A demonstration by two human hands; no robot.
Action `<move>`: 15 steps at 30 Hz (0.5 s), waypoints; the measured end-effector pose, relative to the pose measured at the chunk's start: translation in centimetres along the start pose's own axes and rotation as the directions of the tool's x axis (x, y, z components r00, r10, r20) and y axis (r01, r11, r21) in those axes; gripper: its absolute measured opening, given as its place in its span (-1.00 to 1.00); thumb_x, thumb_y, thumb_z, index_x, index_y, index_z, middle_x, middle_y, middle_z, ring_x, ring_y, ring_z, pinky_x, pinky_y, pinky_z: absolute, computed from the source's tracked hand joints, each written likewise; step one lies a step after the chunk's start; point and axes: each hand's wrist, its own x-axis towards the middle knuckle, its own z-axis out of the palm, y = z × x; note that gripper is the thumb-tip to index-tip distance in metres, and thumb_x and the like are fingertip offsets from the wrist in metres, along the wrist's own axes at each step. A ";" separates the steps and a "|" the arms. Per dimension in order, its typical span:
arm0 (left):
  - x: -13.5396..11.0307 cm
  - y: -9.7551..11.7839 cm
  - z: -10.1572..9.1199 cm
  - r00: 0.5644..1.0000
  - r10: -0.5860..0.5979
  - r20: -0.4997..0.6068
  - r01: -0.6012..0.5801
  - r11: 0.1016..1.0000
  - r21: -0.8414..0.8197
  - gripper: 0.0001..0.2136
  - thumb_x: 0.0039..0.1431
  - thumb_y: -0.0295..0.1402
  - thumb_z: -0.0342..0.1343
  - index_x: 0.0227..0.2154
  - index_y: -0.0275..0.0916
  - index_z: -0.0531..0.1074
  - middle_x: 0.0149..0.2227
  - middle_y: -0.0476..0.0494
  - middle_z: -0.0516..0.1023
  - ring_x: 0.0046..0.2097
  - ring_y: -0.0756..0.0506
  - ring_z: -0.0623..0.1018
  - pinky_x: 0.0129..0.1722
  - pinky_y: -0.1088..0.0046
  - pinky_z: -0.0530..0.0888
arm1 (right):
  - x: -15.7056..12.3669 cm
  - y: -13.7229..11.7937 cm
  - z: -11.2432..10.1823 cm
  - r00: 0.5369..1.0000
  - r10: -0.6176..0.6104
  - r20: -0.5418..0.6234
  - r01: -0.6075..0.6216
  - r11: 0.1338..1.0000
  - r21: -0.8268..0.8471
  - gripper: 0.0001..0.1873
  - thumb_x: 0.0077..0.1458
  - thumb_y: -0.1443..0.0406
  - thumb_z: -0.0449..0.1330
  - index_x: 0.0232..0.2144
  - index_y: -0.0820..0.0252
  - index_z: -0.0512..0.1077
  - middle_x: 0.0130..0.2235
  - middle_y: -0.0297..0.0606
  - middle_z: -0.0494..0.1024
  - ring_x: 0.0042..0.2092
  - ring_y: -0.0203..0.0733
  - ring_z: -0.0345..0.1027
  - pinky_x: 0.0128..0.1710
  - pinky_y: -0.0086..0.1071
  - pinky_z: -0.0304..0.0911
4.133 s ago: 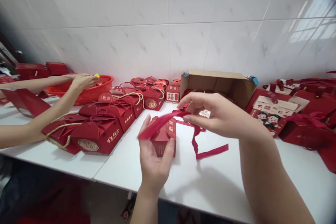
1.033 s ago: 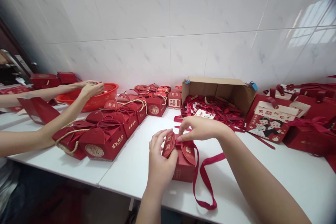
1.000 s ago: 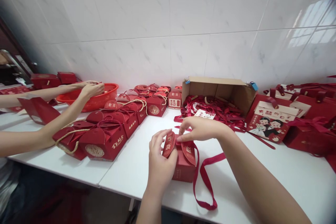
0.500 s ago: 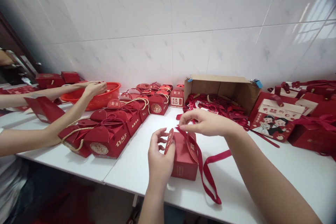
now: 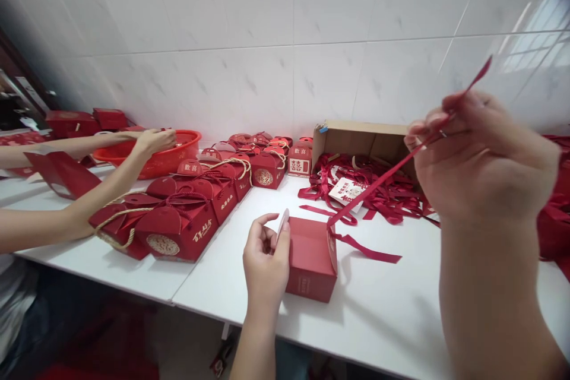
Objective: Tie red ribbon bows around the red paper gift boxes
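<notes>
A small red gift box [image 5: 312, 255] stands on the white table in front of me. My left hand [image 5: 267, 255] grips its left side, with the thumb and fingers pinching the upright flap. Raised high on the right, my right hand [image 5: 481, 154] pinches a dark red ribbon [image 5: 383, 178]. That ribbon is pulled taut on a slant from the box's right flap up to my fingers, and its tip sticks out above them. A second ribbon end lies on the table to the right of the box.
Behind the box, a cardboard carton [image 5: 356, 136] on its side spills many red ribbons. Several finished red boxes [image 5: 178, 225] with cords stand to the left. Another person's hands [image 5: 155, 141] are at an orange-red basket [image 5: 191, 151]. Red bags lie at the right edge, partly hidden.
My right hand has moved from above the box up and to the right, drawing the ribbon out straight. My left hand has stayed on the box flap.
</notes>
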 end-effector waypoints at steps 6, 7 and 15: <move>-0.2 -0.2 -0.3 0.999 -0.048 0.016 0.049 0.992 -0.115 -0.71 0.06 -0.11 0.15 -0.24 -0.16 0.37 -0.56 0.12 0.17 -0.53 0.06 0.22 -0.51 0.60 0.24 | 0.4 -0.3 0.0 0.991 0.136 -0.017 -0.135 0.989 0.060 -0.79 0.14 0.30 0.05 -0.51 0.09 0.39 -0.55 -0.37 0.23 -0.55 -0.36 0.09 -0.42 -0.34 0.18; -0.2 -0.2 -0.3 0.998 -0.053 0.026 0.056 0.988 -0.143 -0.73 0.08 -0.12 0.14 -0.24 -0.16 0.37 -0.55 0.12 0.19 -0.53 0.06 0.23 -0.50 0.60 0.25 | 0.4 -0.1 0.1 0.989 0.151 -0.006 -0.151 0.988 0.034 -0.78 0.16 0.29 0.05 -0.51 0.08 0.39 -0.60 -0.41 0.17 -0.59 -0.39 0.02 -0.45 -0.36 0.18; -0.1 0.4 -0.3 0.993 -0.011 0.118 0.026 0.992 -0.120 -0.77 0.13 -0.19 0.08 -0.48 -0.22 0.28 -0.59 0.11 0.18 -0.58 0.09 0.17 -0.59 0.61 0.16 | -1.3 2.2 2.0 0.726 0.559 0.400 -0.264 0.764 -0.589 -0.79 0.02 0.14 0.22 -0.46 0.18 0.45 -0.52 -0.35 0.44 -0.51 -0.34 0.29 -0.56 -0.47 0.15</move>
